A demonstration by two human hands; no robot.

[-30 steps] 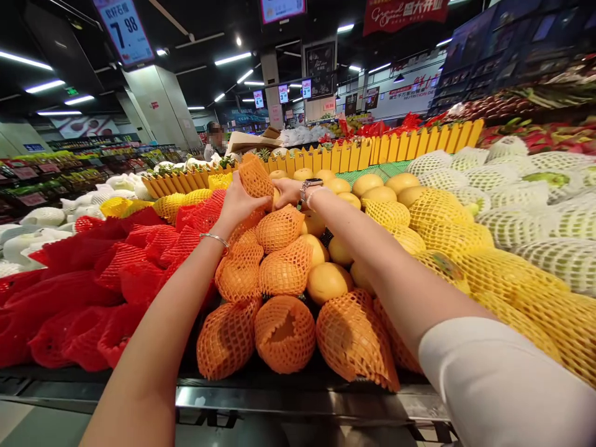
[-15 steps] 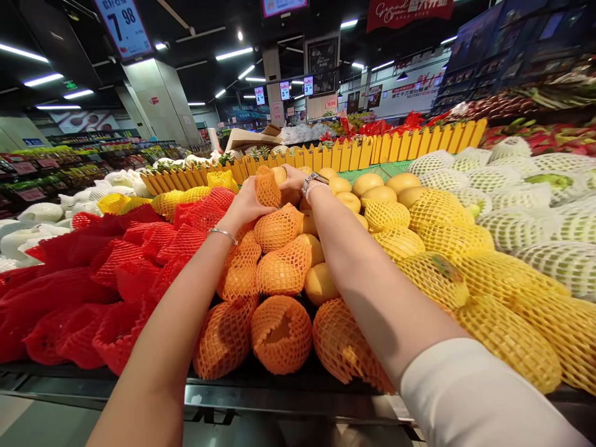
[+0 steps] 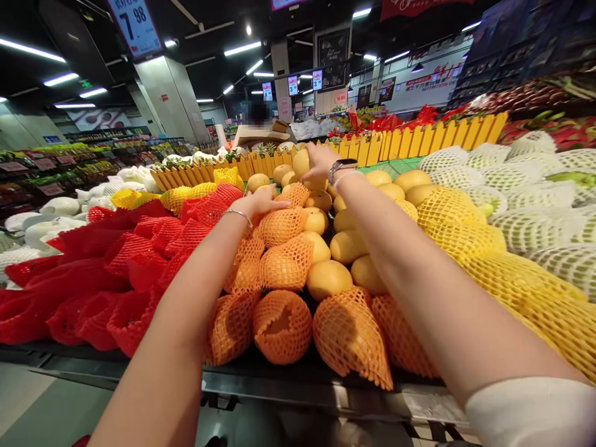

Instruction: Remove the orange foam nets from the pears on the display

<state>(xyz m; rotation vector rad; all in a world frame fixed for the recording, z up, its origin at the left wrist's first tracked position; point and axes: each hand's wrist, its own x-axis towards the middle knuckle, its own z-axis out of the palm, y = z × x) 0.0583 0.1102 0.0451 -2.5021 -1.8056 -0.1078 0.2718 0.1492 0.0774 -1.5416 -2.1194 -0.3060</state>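
Note:
My left hand [image 3: 257, 202] lies flat with fingers stretched out on an orange foam-netted fruit [image 3: 294, 194] at the back of the orange pile; a bangle circles the wrist. My right hand [image 3: 320, 164], with a watch on its wrist, grips a bare yellow fruit [image 3: 300, 162] and holds it raised above the far end of the pile. Bare yellow fruits [image 3: 328, 279] lie in the middle of the stand. Orange-netted fruits [image 3: 282, 325] line the front edge.
Red-netted fruit [image 3: 93, 273] fills the left of the stand, yellow-netted fruit [image 3: 521, 273] the right, white-netted fruit [image 3: 549, 223] beyond it. A yellow picket divider [image 3: 419, 139] runs along the back. The metal stand edge [image 3: 288, 388] is just below. A price sign [image 3: 135, 25] hangs above.
My right hand has lifted a bare yellow fruit up and away from the pile. My left hand let go of the orange net and now rests flat on the netted fruit.

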